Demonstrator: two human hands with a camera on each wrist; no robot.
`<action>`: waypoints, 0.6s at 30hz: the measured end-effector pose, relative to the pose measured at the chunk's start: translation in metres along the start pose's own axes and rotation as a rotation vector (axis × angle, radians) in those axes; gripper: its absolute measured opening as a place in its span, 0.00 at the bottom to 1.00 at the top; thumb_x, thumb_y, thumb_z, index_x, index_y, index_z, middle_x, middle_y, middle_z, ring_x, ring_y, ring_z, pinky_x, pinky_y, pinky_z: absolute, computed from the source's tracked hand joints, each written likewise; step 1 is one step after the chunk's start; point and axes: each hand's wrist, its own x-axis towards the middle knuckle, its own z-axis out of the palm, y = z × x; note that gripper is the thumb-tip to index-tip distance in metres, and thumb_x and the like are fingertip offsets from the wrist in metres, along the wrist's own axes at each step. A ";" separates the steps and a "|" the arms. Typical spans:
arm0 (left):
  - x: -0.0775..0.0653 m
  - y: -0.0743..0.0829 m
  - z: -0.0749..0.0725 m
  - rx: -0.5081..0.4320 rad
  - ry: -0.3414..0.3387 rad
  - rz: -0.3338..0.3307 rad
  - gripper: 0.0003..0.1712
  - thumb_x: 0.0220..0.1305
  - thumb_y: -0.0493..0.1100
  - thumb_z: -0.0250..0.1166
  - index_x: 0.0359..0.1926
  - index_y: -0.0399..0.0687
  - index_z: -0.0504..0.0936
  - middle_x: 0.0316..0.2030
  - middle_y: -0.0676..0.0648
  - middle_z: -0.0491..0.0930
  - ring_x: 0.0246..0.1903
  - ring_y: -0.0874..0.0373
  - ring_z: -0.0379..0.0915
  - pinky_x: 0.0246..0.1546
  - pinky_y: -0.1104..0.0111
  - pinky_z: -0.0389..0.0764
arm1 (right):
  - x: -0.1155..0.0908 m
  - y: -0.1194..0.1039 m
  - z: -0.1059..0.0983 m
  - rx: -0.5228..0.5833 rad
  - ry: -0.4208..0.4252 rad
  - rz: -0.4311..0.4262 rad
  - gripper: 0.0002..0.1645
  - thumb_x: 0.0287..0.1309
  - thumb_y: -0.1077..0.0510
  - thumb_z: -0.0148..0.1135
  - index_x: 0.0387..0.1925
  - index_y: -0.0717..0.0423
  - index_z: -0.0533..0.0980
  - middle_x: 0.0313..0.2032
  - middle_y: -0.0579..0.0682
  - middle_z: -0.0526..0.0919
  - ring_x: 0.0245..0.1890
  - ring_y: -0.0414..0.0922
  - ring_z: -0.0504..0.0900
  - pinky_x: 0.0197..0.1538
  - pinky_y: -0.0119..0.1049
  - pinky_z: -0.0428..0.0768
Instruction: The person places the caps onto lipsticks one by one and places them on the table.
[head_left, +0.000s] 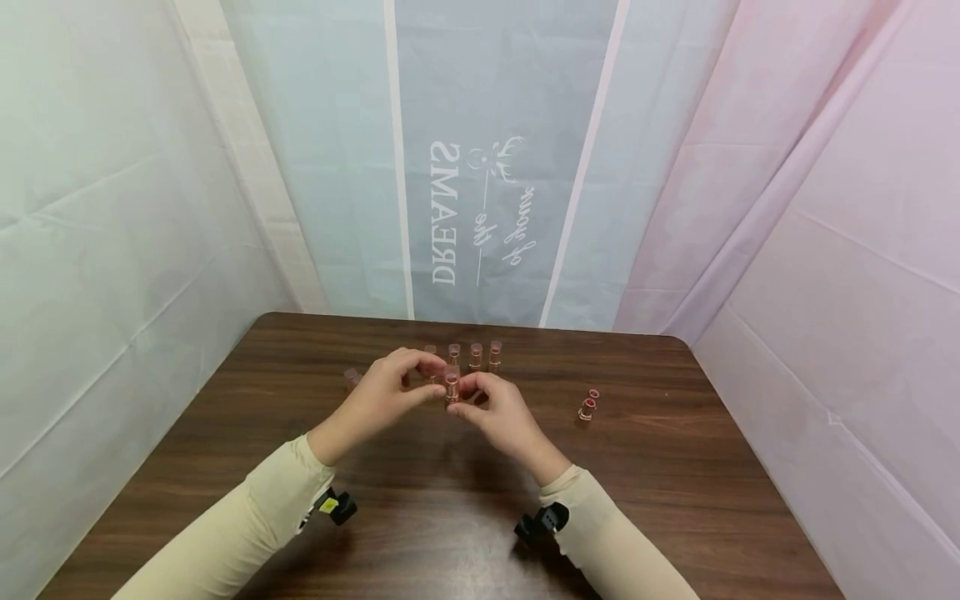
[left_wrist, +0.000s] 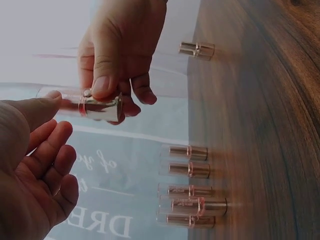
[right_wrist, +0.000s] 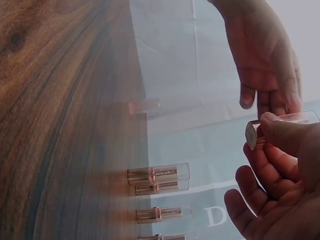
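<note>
Both hands hold one lipstick tube (head_left: 452, 387) above the middle of the table. It has a shiny gold base (left_wrist: 106, 109) and a clear cap (left_wrist: 71, 102). My left hand (head_left: 390, 385) pinches the clear cap end between thumb and fingers. With thumb and fingers, my right hand (head_left: 508, 414) grips the gold base. In the right wrist view the flat bottom of the base (right_wrist: 251, 135) shows beside the right thumb. Cap and base appear joined in the left wrist view; whether the cap is fully seated I cannot tell.
Several capped lipsticks (head_left: 476, 357) stand upright behind the hands, partly hidden by them. To the right stands a gold lipstick base without a clear cap (head_left: 587, 408). A loose clear cap (right_wrist: 145, 106) stands on the left of the wooden table (head_left: 660, 467). Cloth hangs round the table.
</note>
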 end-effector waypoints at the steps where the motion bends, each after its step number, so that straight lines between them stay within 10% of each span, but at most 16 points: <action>1: -0.001 -0.002 0.000 0.002 0.005 -0.010 0.15 0.61 0.48 0.76 0.49 0.55 0.87 0.43 0.55 0.84 0.41 0.52 0.78 0.36 0.67 0.74 | 0.000 0.001 -0.001 0.007 0.007 0.003 0.11 0.58 0.56 0.77 0.40 0.49 0.82 0.38 0.43 0.84 0.39 0.41 0.83 0.45 0.36 0.82; 18: -0.021 -0.022 -0.009 0.016 0.083 -0.085 0.16 0.63 0.45 0.75 0.50 0.51 0.86 0.43 0.55 0.84 0.40 0.60 0.76 0.39 0.66 0.76 | 0.006 0.012 -0.003 0.058 0.065 0.049 0.12 0.59 0.58 0.75 0.43 0.51 0.82 0.37 0.45 0.84 0.38 0.42 0.82 0.46 0.45 0.82</action>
